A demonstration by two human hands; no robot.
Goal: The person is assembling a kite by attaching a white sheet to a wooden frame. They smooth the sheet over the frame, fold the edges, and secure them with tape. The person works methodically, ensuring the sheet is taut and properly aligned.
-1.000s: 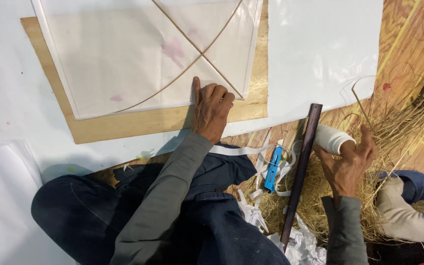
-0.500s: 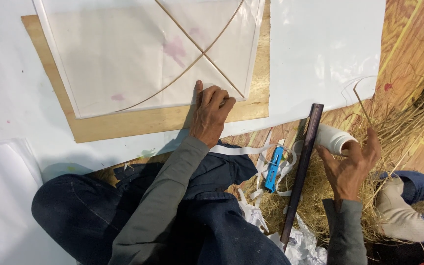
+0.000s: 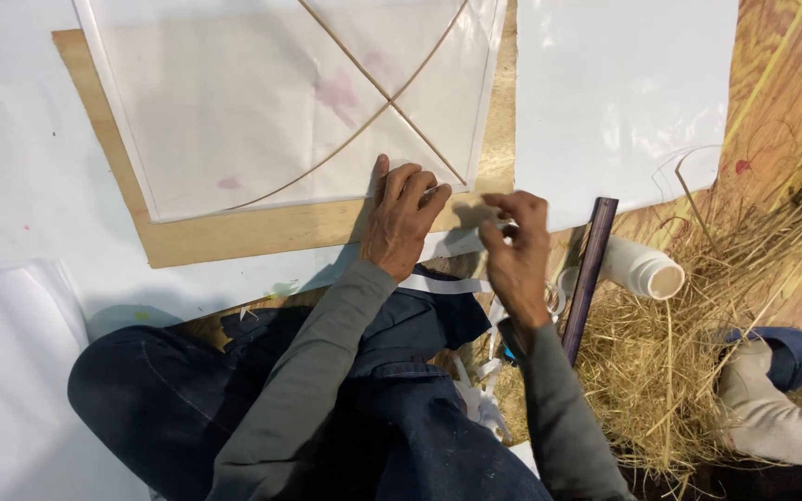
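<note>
While pressing flat with spread fingers on the bottom corner of a white paper kite (image 3: 262, 121) near frame centre, left hand (image 3: 401, 223) resting over the thin crossed sticks (image 3: 392, 104). Just right of it, right hand (image 3: 512, 246) raised, fingertips pinched on a small pale strip (image 3: 486, 215), too small to identify. Lower right: dark flat stick (image 3: 588, 269), white tube (image 3: 640, 267), dry straw (image 3: 661, 371).

Left hand (image 3: 401, 218) flat on kite (image 3: 290, 102); right hand (image 3: 515, 243) pinching white strip (image 3: 457, 242).
</note>
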